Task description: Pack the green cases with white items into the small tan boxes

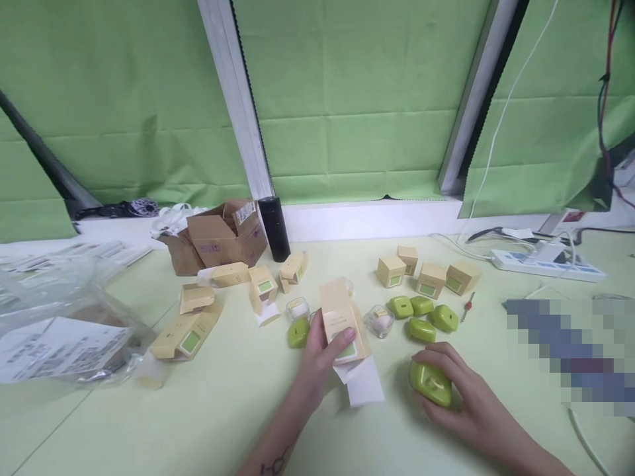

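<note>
My left hand (316,360) grips a small cream cardboard box (337,305), thumb across its front. The box's end flaps are open, and a white flap (366,383) hangs from the near end. To the right, my right hand (464,396) is wrapped around a shiny green rounded case (430,383) just above or on the table; I cannot tell which. Beside my left fingers lie another green case (298,332) and a clear plastic case (297,309). A second clear case (380,321) with something pale inside sits right of the held box.
Several green cases (421,329) and closed cream boxes (431,280) stand at the back right, near a small red-centred tool (468,306). Opened boxes (191,330), a brown carton (225,235), a black cylinder (274,228) and a plastic bag (59,284) occupy the left. A power strip (550,264) lies far right.
</note>
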Demonstrator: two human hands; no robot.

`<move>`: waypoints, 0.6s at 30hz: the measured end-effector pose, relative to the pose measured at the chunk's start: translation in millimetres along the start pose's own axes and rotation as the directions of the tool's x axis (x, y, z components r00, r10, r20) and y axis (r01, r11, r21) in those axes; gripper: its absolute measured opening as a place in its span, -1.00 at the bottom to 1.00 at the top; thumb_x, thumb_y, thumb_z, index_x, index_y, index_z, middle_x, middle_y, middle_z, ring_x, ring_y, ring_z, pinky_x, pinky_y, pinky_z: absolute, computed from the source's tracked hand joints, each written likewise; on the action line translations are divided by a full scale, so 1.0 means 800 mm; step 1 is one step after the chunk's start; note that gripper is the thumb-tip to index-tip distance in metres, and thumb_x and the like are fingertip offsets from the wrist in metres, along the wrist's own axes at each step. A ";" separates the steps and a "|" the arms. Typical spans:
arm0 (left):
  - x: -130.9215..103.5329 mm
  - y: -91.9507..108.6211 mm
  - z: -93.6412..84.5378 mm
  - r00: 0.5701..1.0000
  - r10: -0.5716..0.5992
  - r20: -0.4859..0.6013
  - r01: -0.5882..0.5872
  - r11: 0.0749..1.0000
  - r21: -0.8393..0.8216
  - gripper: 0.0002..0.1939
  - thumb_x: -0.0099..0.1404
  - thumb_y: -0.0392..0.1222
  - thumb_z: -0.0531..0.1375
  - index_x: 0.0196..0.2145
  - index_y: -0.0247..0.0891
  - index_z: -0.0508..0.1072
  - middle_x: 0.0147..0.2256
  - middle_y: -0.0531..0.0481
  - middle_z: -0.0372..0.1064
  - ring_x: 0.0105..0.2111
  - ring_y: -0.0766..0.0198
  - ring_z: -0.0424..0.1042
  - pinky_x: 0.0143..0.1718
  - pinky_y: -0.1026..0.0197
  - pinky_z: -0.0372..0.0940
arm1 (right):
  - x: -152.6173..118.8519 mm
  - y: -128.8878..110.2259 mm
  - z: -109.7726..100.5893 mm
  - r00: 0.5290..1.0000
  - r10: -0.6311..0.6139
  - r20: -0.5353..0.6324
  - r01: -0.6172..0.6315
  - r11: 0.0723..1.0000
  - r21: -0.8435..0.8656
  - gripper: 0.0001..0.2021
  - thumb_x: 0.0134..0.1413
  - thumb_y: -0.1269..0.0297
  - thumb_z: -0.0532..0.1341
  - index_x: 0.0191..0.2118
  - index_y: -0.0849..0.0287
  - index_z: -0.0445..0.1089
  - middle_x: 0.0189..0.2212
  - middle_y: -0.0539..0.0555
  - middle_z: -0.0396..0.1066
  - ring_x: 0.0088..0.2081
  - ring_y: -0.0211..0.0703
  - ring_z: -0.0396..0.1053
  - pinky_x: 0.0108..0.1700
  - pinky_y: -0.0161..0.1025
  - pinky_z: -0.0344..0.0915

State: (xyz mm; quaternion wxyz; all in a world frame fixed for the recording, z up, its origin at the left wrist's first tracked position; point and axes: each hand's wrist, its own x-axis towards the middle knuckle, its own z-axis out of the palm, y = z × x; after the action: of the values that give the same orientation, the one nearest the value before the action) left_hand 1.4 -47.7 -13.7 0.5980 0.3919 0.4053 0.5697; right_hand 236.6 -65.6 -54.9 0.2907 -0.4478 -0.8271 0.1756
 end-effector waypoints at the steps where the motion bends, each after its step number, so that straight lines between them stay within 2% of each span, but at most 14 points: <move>1: 0.001 -0.001 -0.001 1.000 -0.005 0.003 0.005 1.000 0.003 -0.44 0.02 -0.11 0.30 -0.01 -0.20 0.28 -0.11 -0.10 0.40 -0.06 -0.01 0.34 -0.14 0.12 0.25 | 0.000 -0.001 0.000 1.000 -0.006 0.014 0.006 1.000 -0.006 -0.69 0.03 0.36 0.13 -0.07 0.02 0.15 -0.12 0.14 0.21 -0.08 -0.03 0.31 -0.10 -0.13 0.31; 5: 0.001 -0.001 -0.001 1.000 -0.008 -0.010 0.009 1.000 0.004 -0.44 0.00 -0.10 0.31 -0.03 -0.20 0.29 -0.12 -0.11 0.40 -0.08 -0.01 0.35 -0.15 0.11 0.25 | 0.001 -0.003 -0.003 0.996 -0.002 0.087 0.004 1.000 -0.031 -0.68 0.06 0.38 0.09 -0.05 -0.01 0.12 -0.13 0.12 0.16 -0.12 -0.07 0.33 -0.12 -0.16 0.33; 11: 0.000 -0.001 0.000 1.000 -0.003 -0.022 0.003 1.000 0.000 -0.42 0.01 -0.12 0.31 0.00 -0.20 0.28 -0.12 -0.10 0.40 -0.08 0.00 0.35 -0.14 0.11 0.25 | 0.004 0.000 0.001 0.988 0.055 0.148 -0.046 0.997 -0.069 -0.67 -0.06 0.49 0.08 -0.14 0.00 0.20 -0.22 0.06 0.13 -0.30 -0.15 0.36 -0.26 -0.23 0.37; 15: -0.002 0.001 0.003 1.000 -0.003 -0.013 0.003 1.000 -0.010 -0.41 0.00 -0.10 0.31 0.00 -0.20 0.28 -0.13 -0.09 0.40 -0.10 0.02 0.36 -0.15 0.13 0.26 | 0.003 0.000 -0.007 0.978 0.060 0.199 -0.050 0.997 -0.055 -0.68 0.06 0.34 0.09 -0.03 -0.03 0.20 -0.14 0.08 0.14 -0.21 -0.13 0.35 -0.18 -0.23 0.34; 18: -0.005 0.004 0.007 1.000 -0.005 0.003 0.005 1.000 -0.008 -0.42 0.02 -0.11 0.30 0.01 -0.20 0.26 -0.14 -0.08 0.41 -0.10 0.04 0.36 -0.15 0.14 0.25 | 0.002 0.003 -0.015 0.964 0.055 0.259 -0.039 0.997 -0.067 -0.60 0.13 0.21 0.08 0.10 -0.09 0.11 -0.13 0.08 0.20 -0.21 -0.12 0.36 -0.17 -0.25 0.32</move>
State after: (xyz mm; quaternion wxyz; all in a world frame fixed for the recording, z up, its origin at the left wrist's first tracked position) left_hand 5.4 -52.0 -8.8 0.6014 0.3893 0.4032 0.5693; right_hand 244.8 -62.4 -46.5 0.1614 -0.4493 -0.8522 0.2141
